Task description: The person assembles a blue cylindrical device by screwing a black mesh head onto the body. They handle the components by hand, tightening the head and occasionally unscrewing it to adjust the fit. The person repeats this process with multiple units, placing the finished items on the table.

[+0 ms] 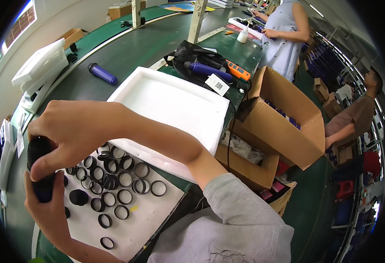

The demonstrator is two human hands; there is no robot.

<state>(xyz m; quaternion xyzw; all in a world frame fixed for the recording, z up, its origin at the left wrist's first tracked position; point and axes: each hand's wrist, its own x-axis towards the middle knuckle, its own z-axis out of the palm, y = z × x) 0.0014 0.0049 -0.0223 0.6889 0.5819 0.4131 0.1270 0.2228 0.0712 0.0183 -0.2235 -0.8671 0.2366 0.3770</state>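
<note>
My left hand [48,210] grips the lower body of a dark blue cylindrical device [41,168] at the left edge of the view. My right hand [70,131] reaches across from the right and pinches the device's black textured top end between thumb and fingers. Under both hands lies a white foam sheet [151,210] covered with several loose black rings [127,179] and a black cap [78,197].
A white foam tray [170,105] lies behind the ring sheet. Another blue cylinder [102,73] rests on the green conveyor belt [131,48]. A black bag holding a blue device [208,70], open cardboard boxes [280,127] and two other people [284,35] are at right.
</note>
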